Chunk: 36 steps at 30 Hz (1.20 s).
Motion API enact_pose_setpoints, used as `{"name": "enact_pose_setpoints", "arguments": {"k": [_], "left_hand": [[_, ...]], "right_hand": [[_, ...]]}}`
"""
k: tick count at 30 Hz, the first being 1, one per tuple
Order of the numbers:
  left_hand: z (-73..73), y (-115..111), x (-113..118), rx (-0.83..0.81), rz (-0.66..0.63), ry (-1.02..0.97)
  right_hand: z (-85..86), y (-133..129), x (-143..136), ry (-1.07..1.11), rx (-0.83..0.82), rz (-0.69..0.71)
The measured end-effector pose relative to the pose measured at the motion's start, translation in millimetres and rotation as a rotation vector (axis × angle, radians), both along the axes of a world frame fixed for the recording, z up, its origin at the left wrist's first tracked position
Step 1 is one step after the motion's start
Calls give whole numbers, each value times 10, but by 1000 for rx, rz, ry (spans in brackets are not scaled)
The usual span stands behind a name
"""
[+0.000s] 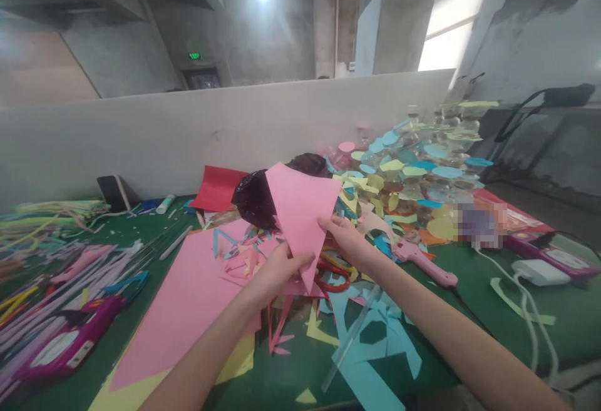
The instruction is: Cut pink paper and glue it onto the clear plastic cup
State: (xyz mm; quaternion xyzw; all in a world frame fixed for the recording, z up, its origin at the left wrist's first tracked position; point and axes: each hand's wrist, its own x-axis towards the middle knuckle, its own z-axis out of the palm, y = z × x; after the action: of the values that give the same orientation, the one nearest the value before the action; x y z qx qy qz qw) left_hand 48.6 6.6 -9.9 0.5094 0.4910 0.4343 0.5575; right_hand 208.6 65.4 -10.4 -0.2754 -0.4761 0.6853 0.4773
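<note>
A pink piece of paper (303, 204), roughly a wedge narrowing to a point at the bottom, is held up between both hands. My left hand (278, 267) pinches it low on the left side, thumb on the front face. At its right edge, my right hand (340, 233) grips it between thumb and fingers. Just below lie scissors with red handles (335, 278), partly covered by scraps. A large pink sheet (183, 311) lies to the left over yellow paper (237, 361). Blue paper offcuts (375, 348) are spread under my right forearm.
A pink glue gun (425, 264) lies to the right, near a white charger (539, 271) with cables. Many paper-topped clear cups (446, 173) crowd the back right. A black plastic bag (256, 198) and red paper (218, 189) sit behind. Bundled sticks (70, 286) fill the left.
</note>
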Motion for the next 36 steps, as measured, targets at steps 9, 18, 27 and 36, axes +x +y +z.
{"name": "enact_pose_setpoints", "arguments": {"k": [9,18,27,36], "left_hand": [[152,-127,121,-121,-9,-34],[149,-97,135,-26,-18,-23],[64,-84,87,-136,-29,-14],[74,-77,84,-144,-51,-42]], "right_hand": [[-42,43,20,-27,-42,-60],[-55,73,14,-92,97,-166],[-88,117,20,-125,133,-186],[-12,58,24,-51,51,-137]]}}
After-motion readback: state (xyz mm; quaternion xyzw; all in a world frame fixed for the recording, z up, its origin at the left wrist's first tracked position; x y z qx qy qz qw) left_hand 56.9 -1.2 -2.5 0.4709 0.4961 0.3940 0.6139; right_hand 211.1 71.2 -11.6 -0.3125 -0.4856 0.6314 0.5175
